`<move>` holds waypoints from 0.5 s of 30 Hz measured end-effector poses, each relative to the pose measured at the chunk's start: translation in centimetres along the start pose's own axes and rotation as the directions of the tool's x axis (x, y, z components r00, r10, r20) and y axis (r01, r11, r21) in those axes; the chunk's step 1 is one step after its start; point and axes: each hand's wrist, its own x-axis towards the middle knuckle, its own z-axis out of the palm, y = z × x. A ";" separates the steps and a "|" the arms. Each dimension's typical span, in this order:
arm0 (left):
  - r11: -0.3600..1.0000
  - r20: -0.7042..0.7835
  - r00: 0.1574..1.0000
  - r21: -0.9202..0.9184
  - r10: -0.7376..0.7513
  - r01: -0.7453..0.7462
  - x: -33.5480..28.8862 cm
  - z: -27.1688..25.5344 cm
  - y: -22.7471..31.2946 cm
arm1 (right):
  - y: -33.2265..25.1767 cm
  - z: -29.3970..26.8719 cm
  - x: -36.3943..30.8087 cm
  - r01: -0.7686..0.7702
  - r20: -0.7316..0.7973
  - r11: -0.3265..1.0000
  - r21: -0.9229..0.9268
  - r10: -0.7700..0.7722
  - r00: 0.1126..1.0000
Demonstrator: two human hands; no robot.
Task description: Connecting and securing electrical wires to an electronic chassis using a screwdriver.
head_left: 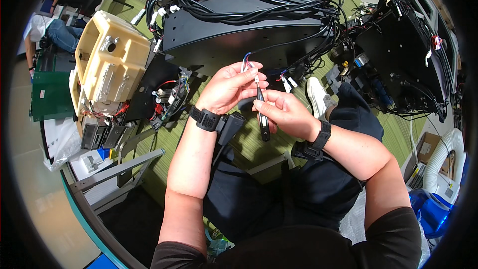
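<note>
In front of the black metal housing (226, 35), my left hand (224, 89) is closed, pinching a small white connector (256, 77) at the end of thin blue, red and white wires (246, 60). A black cable leads from these wires toward the housing's right side. My right hand (288, 113) is closed round a slim black pen-like screwdriver (263, 119). Its tip points up and meets the connector between my left fingertips; the exact contact is too small to make out. Loose white connector plugs (288, 84) hang just right of my hands.
Thick black cables (259, 14) lie across the housing top. A cream plastic shell (109, 65) stands left, above a metal frame (119, 174). Another black unit (398, 55) is at right, near a white hose (450, 149) and blue container (430, 214). A person (55, 32) sits far left.
</note>
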 end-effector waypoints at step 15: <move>0.998 -0.052 0.997 0.023 -0.062 0.063 0.5 0.0 0.0 | 1.1 0.0 0.1 -0.092 0.047 0.987 -0.130 0.099 0.994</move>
